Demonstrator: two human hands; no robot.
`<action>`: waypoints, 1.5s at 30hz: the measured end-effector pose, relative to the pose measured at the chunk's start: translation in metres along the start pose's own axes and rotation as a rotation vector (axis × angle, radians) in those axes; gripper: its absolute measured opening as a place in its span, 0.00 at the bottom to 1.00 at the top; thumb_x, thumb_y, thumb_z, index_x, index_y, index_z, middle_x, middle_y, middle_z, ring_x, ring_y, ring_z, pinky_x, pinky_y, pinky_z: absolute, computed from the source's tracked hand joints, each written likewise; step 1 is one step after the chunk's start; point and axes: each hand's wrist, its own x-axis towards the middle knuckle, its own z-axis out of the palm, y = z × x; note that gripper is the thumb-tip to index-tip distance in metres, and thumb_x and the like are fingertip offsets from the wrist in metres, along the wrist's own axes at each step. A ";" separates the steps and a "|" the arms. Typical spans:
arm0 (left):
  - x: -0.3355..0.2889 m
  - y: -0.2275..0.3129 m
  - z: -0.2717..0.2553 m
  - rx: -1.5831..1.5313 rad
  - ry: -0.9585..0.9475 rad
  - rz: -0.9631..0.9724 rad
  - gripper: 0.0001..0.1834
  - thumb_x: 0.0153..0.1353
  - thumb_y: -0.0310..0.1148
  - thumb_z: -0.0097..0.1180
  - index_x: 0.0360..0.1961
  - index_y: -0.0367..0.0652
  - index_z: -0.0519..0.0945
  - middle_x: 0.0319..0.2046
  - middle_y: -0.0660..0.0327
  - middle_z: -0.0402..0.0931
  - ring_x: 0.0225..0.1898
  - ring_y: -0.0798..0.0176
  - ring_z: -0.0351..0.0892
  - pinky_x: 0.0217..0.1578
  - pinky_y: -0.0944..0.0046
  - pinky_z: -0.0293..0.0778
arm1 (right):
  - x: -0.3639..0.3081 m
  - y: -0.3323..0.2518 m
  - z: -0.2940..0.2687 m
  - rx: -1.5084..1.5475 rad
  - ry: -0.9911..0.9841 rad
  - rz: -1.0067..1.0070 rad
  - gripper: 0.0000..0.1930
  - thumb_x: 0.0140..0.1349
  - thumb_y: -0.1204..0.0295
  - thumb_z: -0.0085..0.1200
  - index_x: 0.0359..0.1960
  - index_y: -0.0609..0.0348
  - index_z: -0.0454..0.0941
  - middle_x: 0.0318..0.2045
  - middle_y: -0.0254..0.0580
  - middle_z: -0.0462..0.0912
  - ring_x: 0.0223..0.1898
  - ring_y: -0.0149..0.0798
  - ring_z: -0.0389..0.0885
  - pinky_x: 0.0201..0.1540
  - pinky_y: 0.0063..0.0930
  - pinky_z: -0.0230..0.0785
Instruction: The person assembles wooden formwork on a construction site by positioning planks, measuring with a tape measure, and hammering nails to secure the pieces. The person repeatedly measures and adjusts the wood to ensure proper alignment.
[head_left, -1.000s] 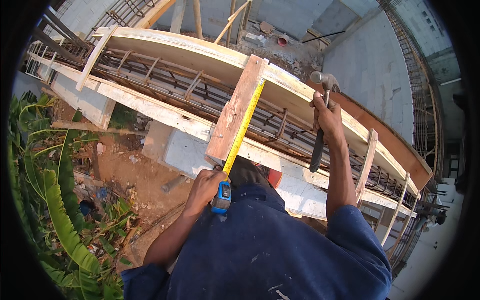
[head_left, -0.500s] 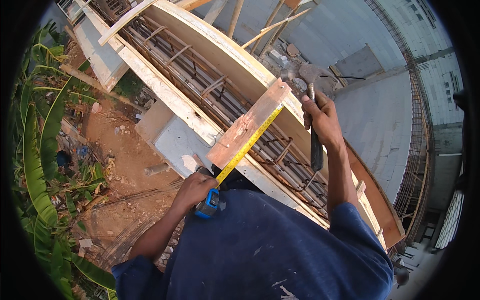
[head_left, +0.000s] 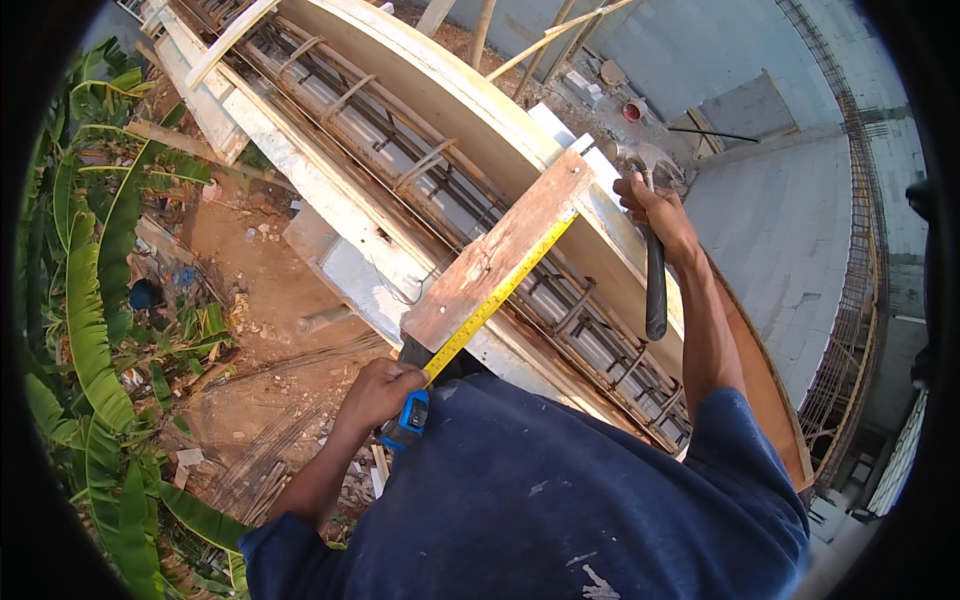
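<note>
Grasping the blue tape measure (head_left: pixel 404 425) in the left grip (head_left: pixel 382 393), the hammer (head_left: pixel 655 285) in the right grip (head_left: pixel 662 217), best to keep the yellow blade (head_left: pixel 506 289) taut along the plank (head_left: pixel 500 245).

rough wooden plank (head_left: pixel 500 252), glossy plastic tape case (head_left: pixel 405 424), metal hammer head (head_left: pixel 650 158), matt cloth shirt (head_left: pixel 560 500).

Tape measure (head_left: pixel 405 424) in left grip (head_left: pixel 380 393), yellow blade (head_left: pixel 502 292) along board (head_left: pixel 500 245), hammer (head_left: pixel 655 290) in right grip (head_left: pixel 657 213).
</note>
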 end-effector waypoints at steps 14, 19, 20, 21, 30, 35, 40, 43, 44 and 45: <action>-0.002 0.004 -0.002 -0.126 -0.057 0.058 0.19 0.60 0.39 0.54 0.20 0.33 0.78 0.13 0.67 0.68 0.18 0.74 0.64 0.23 0.66 0.62 | -0.019 0.008 0.029 -0.377 0.201 0.049 0.33 0.60 0.41 0.50 0.27 0.67 0.81 0.20 0.50 0.79 0.28 0.45 0.78 0.39 0.41 0.67; 0.001 0.005 -0.001 -0.126 -0.050 0.101 0.19 0.60 0.38 0.54 0.19 0.33 0.78 0.13 0.67 0.68 0.18 0.74 0.64 0.23 0.66 0.62 | -0.019 0.012 0.032 -0.392 0.220 0.037 0.33 0.60 0.40 0.49 0.29 0.65 0.83 0.23 0.54 0.81 0.32 0.51 0.82 0.43 0.42 0.69; 0.001 0.004 0.000 -0.123 -0.040 0.116 0.19 0.59 0.38 0.54 0.20 0.33 0.78 0.13 0.67 0.68 0.18 0.75 0.64 0.23 0.66 0.62 | -0.020 0.012 0.032 -0.408 0.237 0.024 0.34 0.60 0.40 0.49 0.29 0.65 0.83 0.23 0.55 0.82 0.32 0.52 0.82 0.44 0.42 0.69; 0.001 0.004 0.000 -0.099 -0.042 0.103 0.19 0.59 0.38 0.54 0.20 0.32 0.78 0.13 0.67 0.68 0.18 0.75 0.64 0.22 0.67 0.62 | -0.020 0.012 0.033 -0.403 0.227 0.037 0.34 0.60 0.40 0.49 0.29 0.65 0.83 0.23 0.55 0.82 0.32 0.52 0.82 0.43 0.42 0.69; 0.009 0.006 0.005 -0.111 -0.030 0.021 0.21 0.59 0.43 0.56 0.29 0.31 0.84 0.16 0.59 0.74 0.21 0.70 0.71 0.26 0.64 0.68 | -0.021 0.011 0.033 -0.459 0.236 0.040 0.34 0.60 0.39 0.48 0.27 0.65 0.82 0.22 0.55 0.81 0.32 0.53 0.82 0.42 0.45 0.69; 0.016 0.015 0.013 -0.076 0.045 0.022 0.22 0.60 0.46 0.56 0.31 0.33 0.86 0.15 0.56 0.75 0.20 0.67 0.73 0.25 0.63 0.69 | -0.021 0.010 0.034 -0.426 0.244 0.043 0.34 0.60 0.39 0.48 0.27 0.65 0.81 0.22 0.54 0.81 0.32 0.53 0.82 0.42 0.44 0.68; 0.013 0.021 0.016 -0.098 0.058 -0.006 0.21 0.60 0.46 0.56 0.31 0.35 0.86 0.17 0.54 0.77 0.21 0.64 0.75 0.27 0.61 0.70 | -0.023 0.008 0.035 -0.432 0.248 0.046 0.33 0.60 0.40 0.48 0.27 0.64 0.82 0.22 0.53 0.81 0.32 0.52 0.82 0.43 0.43 0.69; 0.011 0.024 0.018 -0.091 0.087 -0.015 0.21 0.60 0.46 0.57 0.31 0.36 0.87 0.19 0.54 0.79 0.23 0.63 0.77 0.29 0.61 0.71 | -0.023 0.008 0.035 -0.419 0.255 0.047 0.33 0.60 0.40 0.48 0.27 0.64 0.82 0.22 0.53 0.81 0.32 0.52 0.82 0.43 0.43 0.69; 0.010 0.025 0.018 -0.086 0.093 -0.015 0.20 0.60 0.46 0.57 0.31 0.36 0.87 0.19 0.54 0.79 0.23 0.63 0.77 0.29 0.62 0.71 | -0.023 0.009 0.036 -0.420 0.253 0.054 0.33 0.60 0.40 0.48 0.27 0.64 0.82 0.22 0.54 0.81 0.32 0.52 0.82 0.43 0.43 0.69; 0.009 0.026 0.018 -0.084 0.091 -0.045 0.20 0.59 0.45 0.57 0.31 0.37 0.87 0.20 0.54 0.80 0.24 0.62 0.77 0.30 0.62 0.72 | -0.023 0.009 0.036 -0.416 0.252 0.054 0.33 0.60 0.40 0.48 0.27 0.64 0.82 0.22 0.54 0.81 0.32 0.53 0.82 0.43 0.44 0.69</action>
